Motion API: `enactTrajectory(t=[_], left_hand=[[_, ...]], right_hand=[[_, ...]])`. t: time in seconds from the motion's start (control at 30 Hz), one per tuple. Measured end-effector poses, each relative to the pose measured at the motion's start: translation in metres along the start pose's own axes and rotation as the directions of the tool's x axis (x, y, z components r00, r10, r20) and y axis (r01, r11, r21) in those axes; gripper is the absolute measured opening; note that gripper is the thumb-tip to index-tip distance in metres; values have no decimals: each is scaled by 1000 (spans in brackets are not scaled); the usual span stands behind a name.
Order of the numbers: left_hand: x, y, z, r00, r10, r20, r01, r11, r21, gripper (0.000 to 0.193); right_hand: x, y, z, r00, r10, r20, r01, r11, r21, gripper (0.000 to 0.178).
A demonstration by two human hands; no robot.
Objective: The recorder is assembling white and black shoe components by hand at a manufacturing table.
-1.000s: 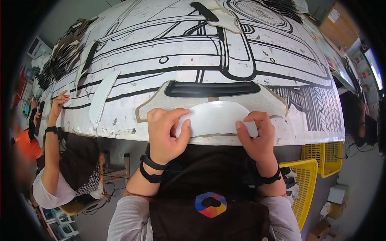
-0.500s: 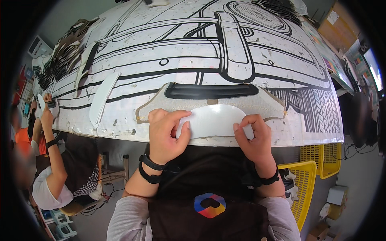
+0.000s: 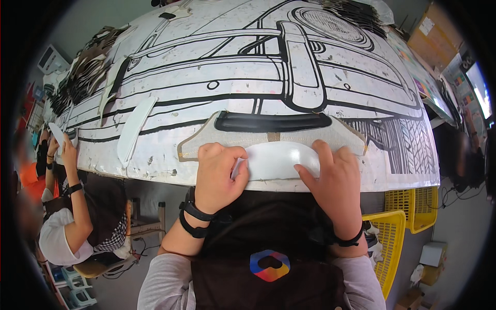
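Note:
A glossy white half-moon sheet (image 3: 276,160) lies near the table's front edge. My left hand (image 3: 219,170) pinches its left end between thumb and curled fingers, and a bit of the edge stands up there. Over the right end, my right hand (image 3: 336,178) has its thumb and fingers apart, with the thumb tip on the sheet's face; its far end is hidden under the hand. Just beyond lies a grey fabric piece (image 3: 199,142) with brown edging, winged in shape, carrying a padded black strip (image 3: 274,122) along its far side.
Several white curved pieces lie stacked (image 3: 135,129) at left on the printed table (image 3: 181,116). Piles of cut material (image 3: 85,77) stand at the back left, dark pieces (image 3: 356,13) at the back right. A co-worker (image 3: 70,227) works at left. Yellow crates (image 3: 392,248) stand below right.
My right hand has loosened its pinch and spread its fingers over the sheet's right end. My left hand keeps its pinch. At left, the co-worker's hands have shifted.

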State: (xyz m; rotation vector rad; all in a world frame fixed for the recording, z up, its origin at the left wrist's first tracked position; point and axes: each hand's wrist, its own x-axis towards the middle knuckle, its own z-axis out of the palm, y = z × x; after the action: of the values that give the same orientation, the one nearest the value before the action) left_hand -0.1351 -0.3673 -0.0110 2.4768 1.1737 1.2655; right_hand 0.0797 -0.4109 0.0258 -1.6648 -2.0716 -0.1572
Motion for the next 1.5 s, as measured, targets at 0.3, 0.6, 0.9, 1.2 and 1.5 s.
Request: enactTrajectory(t=[0.3, 0.6, 0.9, 1.2, 1.5], left_hand=[[1, -3, -1, 1000, 20, -6, -20, 999, 31, 29], [-8, -19, -45, 976, 90, 200, -61, 987, -146, 38], [-11, -32, -41, 924, 343, 166, -359, 930, 74, 17], [-12, -28, -42, 919, 357, 165, -372, 925, 72, 14], [1, -2, -41, 953, 247, 178, -246, 969, -27, 27]], right_hand=[[24, -53, 66, 992, -117, -57, 126, 765, 631, 31], [30, -43, 58, 985, -90, 150, -54, 656, 752, 18], [32, -45, 69, 998, -53, -30, 59, 691, 720, 20], [23, -60, 73, 997, -74, -38, 83, 823, 562, 20], [17, -20, 27, 981, -196, -2, 156, 773, 615, 21]])
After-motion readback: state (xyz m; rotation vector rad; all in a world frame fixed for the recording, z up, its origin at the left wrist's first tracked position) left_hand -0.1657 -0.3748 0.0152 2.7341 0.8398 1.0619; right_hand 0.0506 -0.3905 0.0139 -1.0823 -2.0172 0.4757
